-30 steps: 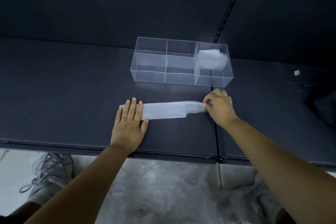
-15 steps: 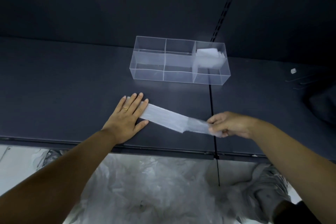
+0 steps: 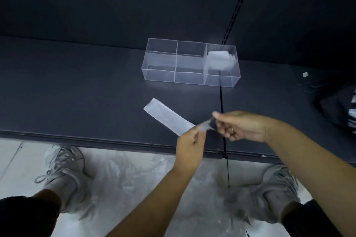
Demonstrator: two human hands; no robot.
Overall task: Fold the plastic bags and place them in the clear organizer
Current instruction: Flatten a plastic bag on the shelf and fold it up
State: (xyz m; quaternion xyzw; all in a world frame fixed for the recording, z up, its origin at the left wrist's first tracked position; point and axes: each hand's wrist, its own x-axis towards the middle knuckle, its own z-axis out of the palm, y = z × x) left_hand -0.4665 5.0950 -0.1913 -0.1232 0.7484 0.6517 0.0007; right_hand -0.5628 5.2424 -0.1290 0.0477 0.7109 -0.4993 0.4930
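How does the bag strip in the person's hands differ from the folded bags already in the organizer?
The bag strip is long and flat; the folded bags are compact. The bag strip lies on the table; the folded bags sit in the clear organizer's right compartment. The left hand and right hand pinch the bag strip's near end; nothing touches the folded bags. Both are translucent whitish plastic.

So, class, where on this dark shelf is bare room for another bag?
Free: dark shelf left of the clear plastic organizer and folded translucent bag. Crowded: front right, where left hand and right hand pinch it.
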